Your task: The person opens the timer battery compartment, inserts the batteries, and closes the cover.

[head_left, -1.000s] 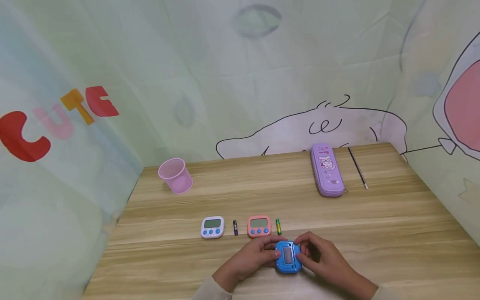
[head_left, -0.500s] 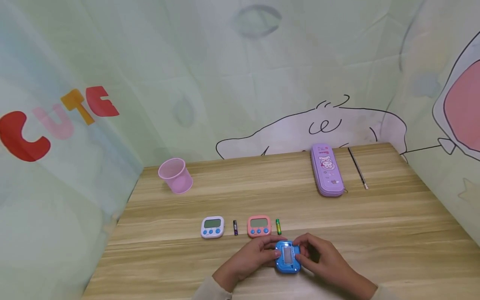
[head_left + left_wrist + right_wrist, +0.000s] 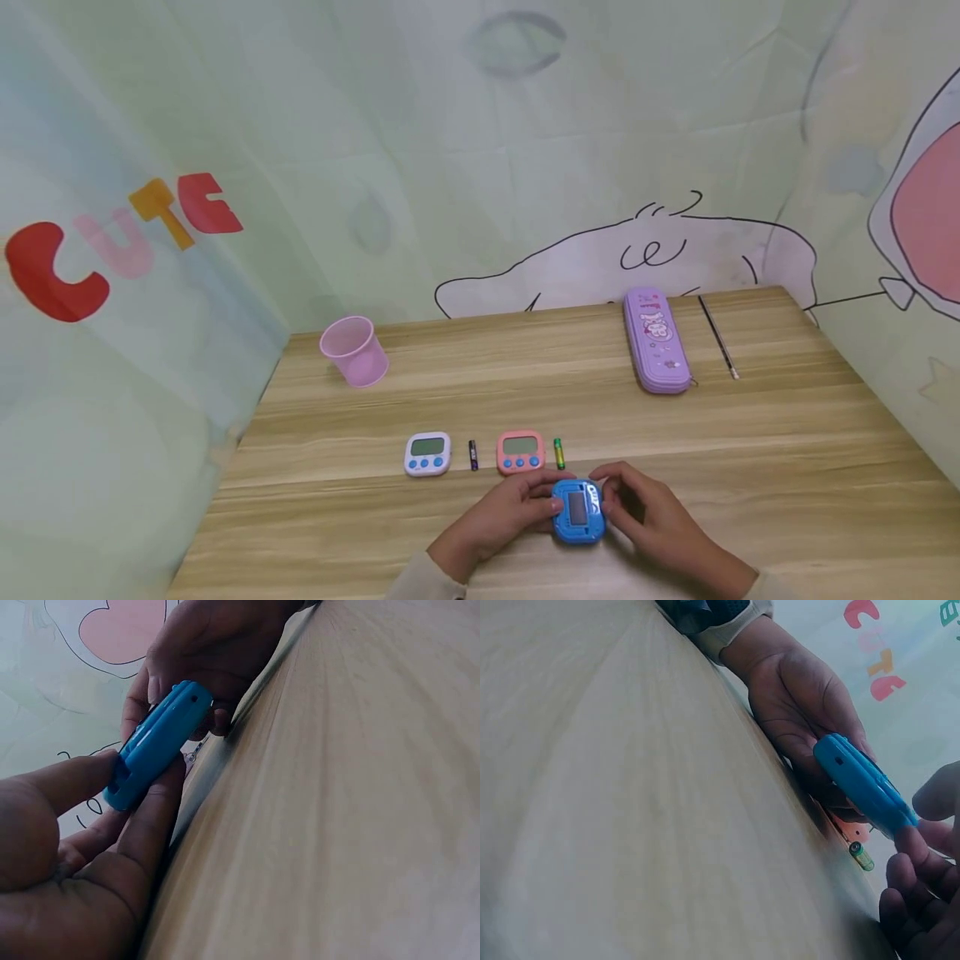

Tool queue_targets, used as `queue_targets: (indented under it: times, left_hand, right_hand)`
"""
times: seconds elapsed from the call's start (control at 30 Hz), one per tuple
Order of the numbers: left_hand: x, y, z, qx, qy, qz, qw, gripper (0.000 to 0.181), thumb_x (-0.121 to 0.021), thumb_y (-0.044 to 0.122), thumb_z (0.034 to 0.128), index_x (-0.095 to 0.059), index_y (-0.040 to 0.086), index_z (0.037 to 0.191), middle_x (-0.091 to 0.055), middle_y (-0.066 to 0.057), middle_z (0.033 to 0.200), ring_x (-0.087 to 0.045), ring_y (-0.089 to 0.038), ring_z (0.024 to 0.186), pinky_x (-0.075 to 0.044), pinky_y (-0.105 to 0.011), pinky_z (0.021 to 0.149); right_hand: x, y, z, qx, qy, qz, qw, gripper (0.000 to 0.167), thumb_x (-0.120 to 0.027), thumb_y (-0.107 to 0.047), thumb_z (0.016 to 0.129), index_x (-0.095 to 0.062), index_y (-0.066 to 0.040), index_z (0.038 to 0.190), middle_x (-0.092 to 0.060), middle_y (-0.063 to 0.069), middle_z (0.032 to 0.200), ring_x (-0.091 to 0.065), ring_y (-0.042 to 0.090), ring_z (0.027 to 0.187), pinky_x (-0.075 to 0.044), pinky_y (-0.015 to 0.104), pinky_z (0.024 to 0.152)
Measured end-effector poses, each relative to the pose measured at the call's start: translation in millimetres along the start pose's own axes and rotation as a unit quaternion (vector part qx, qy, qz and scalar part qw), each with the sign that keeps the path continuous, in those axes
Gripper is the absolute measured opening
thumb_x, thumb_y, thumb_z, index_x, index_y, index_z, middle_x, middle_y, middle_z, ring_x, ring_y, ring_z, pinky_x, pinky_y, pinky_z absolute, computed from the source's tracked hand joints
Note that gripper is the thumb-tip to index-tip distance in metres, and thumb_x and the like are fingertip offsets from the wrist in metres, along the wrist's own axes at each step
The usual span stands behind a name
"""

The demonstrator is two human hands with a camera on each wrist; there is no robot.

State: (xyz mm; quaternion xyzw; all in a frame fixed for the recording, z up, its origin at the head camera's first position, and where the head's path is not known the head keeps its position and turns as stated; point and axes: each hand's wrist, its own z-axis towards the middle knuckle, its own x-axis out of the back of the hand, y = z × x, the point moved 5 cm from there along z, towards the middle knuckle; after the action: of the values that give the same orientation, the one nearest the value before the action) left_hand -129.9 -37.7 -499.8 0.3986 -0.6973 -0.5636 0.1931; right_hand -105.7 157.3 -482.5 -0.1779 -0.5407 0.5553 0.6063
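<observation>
In the head view a blue digital timer (image 3: 577, 512) lies back side up between both hands, just above the table. My left hand (image 3: 517, 508) grips its left side, thumb on top and fingers beneath. My right hand (image 3: 648, 512) holds its right edge with thumb and curled fingers, as the right wrist view shows at the timer's end (image 3: 862, 780). A smooth, glossy strip runs along the right part of the timer's back. Beyond the hands lie a pink timer (image 3: 521, 452) and a green-yellow battery (image 3: 559, 453).
A white timer (image 3: 427, 454) and a dark battery (image 3: 473, 455) lie to the left on the wooden table (image 3: 360, 525). Farther back stand a pink cup (image 3: 358, 354), a purple pencil case (image 3: 657, 342) and a pencil (image 3: 718, 337). Printed cloth (image 3: 375, 167) rises behind.
The right thumb has slid off the timer's back to its right edge. The strip there, dark and slotted a second ago, now looks smooth and covered. The left hand keeps its hold.
</observation>
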Motion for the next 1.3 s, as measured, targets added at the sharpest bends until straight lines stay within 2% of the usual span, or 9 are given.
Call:
queue_targets:
  times: [0.13, 0.37, 0.53, 0.87, 1.3]
  left_hand:
    - [-0.2, -0.3, -0.4, -0.001, 0.0, -0.005, 1.0, 0.04, -0.06, 0.014, 0.0977, -0.054, 0.005, 0.136, -0.06, -0.012, 0.129, -0.06, -0.023, 0.114, -0.056, -0.035, 0.089]
    - [0.6, -0.8, -0.2, 0.002, 0.001, -0.001, 1.0, 0.039, -0.059, 0.014, 0.0979, -0.054, 0.006, 0.136, -0.059, -0.011, 0.129, -0.059, -0.023, 0.115, -0.055, -0.035, 0.09]
    - [0.6, -0.7, -0.3, 0.0, 0.0, 0.0, 1.0, 0.039, -0.059, 0.014, 0.098, -0.054, 0.005, 0.136, -0.059, -0.012, 0.13, -0.058, -0.023, 0.117, -0.055, -0.035, 0.091]
    - [-1.7, 0.7, -0.4, -0.026, -0.011, -0.002, 0.9996, 0.038, -0.058, 0.013, 0.0984, -0.054, 0.003, 0.135, -0.06, -0.014, 0.128, -0.059, -0.023, 0.115, -0.055, -0.035, 0.09]
    - [-1.6, 0.9, -1.0, -0.033, -0.004, 0.004, 0.9995, 0.037, -0.06, 0.012, 0.0973, -0.057, 0.005, 0.133, -0.062, -0.012, 0.127, -0.061, -0.023, 0.113, -0.055, -0.035, 0.09]
  right_hand:
    - [1, 1, -0.1, -0.024, -0.021, 0.003, 0.9995, 0.034, -0.066, -0.005, 0.091, -0.057, -0.02, 0.12, -0.059, -0.011, 0.085, -0.057, 0.007, 0.076, -0.051, 0.022, 0.065]
    - [0, 6, -0.2, -0.074, -0.067, 0.007, 0.9949, 0.028, -0.061, -0.022, 0.097, -0.054, -0.022, 0.124, -0.064, -0.011, 0.091, -0.061, 0.008, 0.082, -0.053, 0.024, 0.069]
    - [-1, 10, -0.2, -0.093, -0.082, 0.02, 0.9921, 0.029, -0.06, -0.03, 0.098, -0.053, -0.023, 0.125, -0.065, -0.01, 0.093, -0.061, 0.009, 0.084, -0.054, 0.025, 0.07]
    - [0, 11, -0.8, -0.088, -0.093, 0.077, 0.9888, 0.031, -0.061, -0.026, 0.097, -0.052, -0.019, 0.126, -0.063, -0.003, 0.092, -0.06, 0.013, 0.082, -0.053, 0.025, 0.069]
    - [0, 13, 0.1, -0.12, -0.105, 0.113, 0.9807, 0.032, -0.062, -0.025, 0.097, -0.053, -0.015, 0.126, -0.062, 0.003, 0.096, -0.061, 0.017, 0.088, -0.053, 0.026, 0.075]
